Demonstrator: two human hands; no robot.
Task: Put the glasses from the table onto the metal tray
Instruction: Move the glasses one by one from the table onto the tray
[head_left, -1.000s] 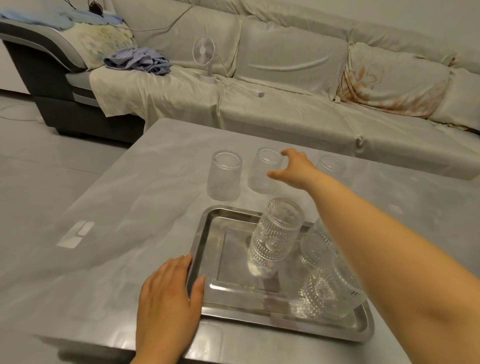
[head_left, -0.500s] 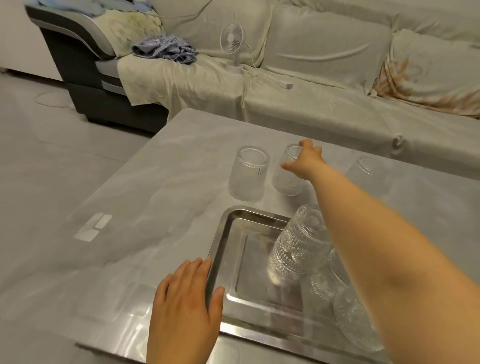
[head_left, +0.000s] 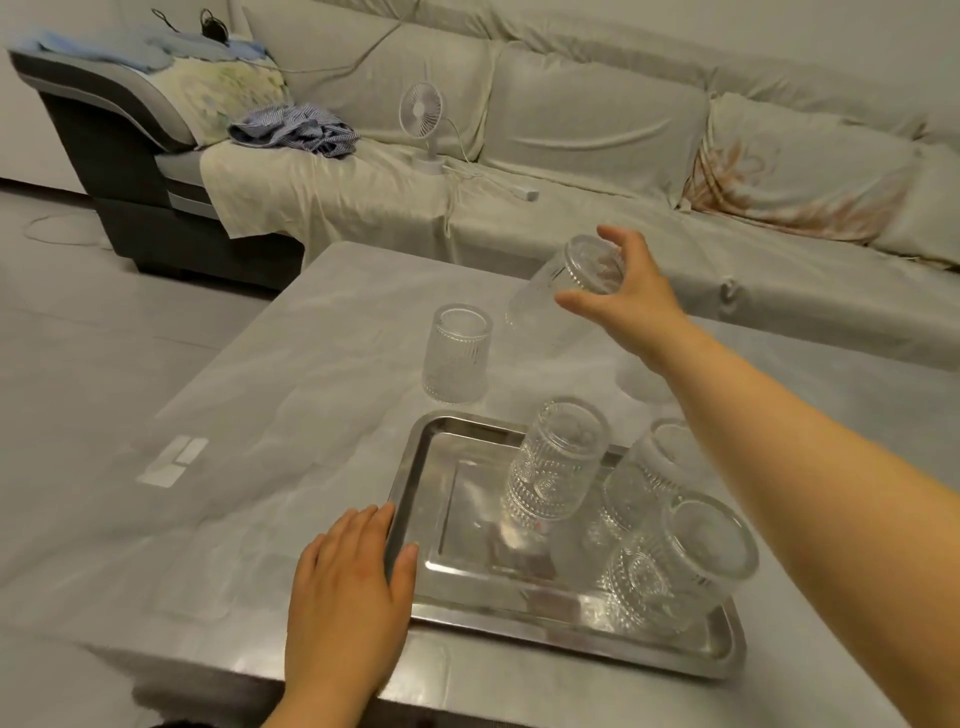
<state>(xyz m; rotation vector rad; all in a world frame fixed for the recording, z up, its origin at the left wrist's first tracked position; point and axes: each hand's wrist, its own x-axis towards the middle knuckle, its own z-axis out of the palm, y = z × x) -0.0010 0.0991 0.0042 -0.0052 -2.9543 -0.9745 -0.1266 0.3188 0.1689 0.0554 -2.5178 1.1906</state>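
My right hand (head_left: 631, 296) grips a clear ribbed glass (head_left: 558, 288) by its base and holds it tilted in the air above the grey table (head_left: 260, 441). One upside-down ribbed glass (head_left: 457, 353) stands on the table just beyond the tray. The metal tray (head_left: 441, 577) lies near the table's front edge and carries several upside-down patterned glasses (head_left: 556, 460). My left hand (head_left: 348, 587) rests flat on the table with its fingers against the tray's left rim. Another glass (head_left: 641, 384) is mostly hidden behind my right forearm.
A long sofa (head_left: 597, 156) under a pale cover runs behind the table, with a small white fan (head_left: 423, 124), a cable and crumpled clothes (head_left: 296, 130) on it. Grey floor lies to the left of the table.
My right hand closed on the middle glass and lifted it off the table, tilting it. My left hand stayed at the tray's rim.
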